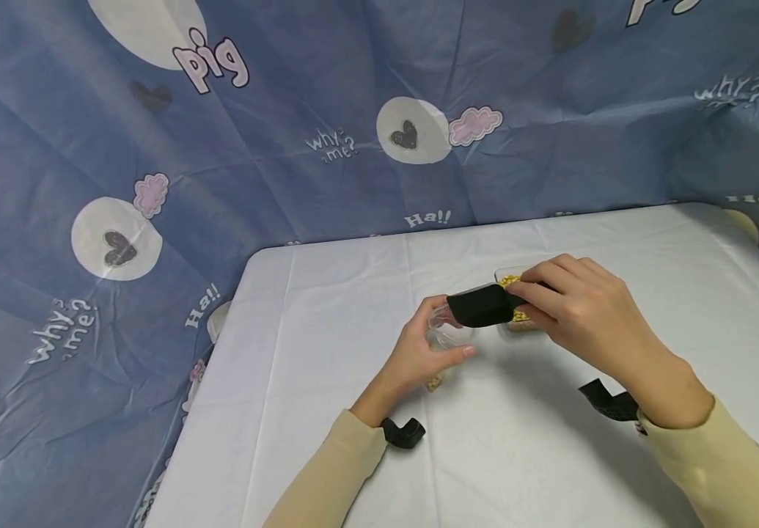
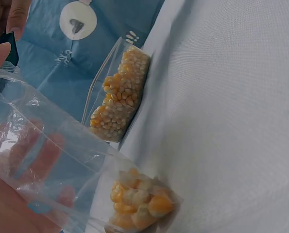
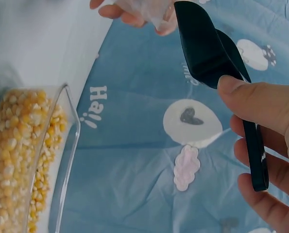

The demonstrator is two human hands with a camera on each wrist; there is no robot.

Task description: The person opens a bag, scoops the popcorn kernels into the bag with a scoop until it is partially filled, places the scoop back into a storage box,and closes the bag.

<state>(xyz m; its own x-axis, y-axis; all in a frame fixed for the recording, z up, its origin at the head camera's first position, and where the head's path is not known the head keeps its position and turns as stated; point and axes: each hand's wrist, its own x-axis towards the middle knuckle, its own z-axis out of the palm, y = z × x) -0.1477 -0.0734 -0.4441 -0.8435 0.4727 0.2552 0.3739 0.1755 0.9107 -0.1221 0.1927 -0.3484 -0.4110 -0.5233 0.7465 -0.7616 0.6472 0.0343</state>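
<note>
My left hand grips a clear plastic bag near its mouth, thumb and fingers around it. Some corn kernels lie in the bag's bottom, just above the white cloth. My right hand pinches the handle of a black scoop between thumb and fingers. In the head view the scoop's blade reaches over the bag's mouth; whether anything is in it is hidden. Partly behind my right hand stands a clear rectangular container with yellow corn kernels.
A white cloth covers the table. Behind it hangs a blue printed curtain. Black curved pieces are worn at both wrists, below the beige sleeves.
</note>
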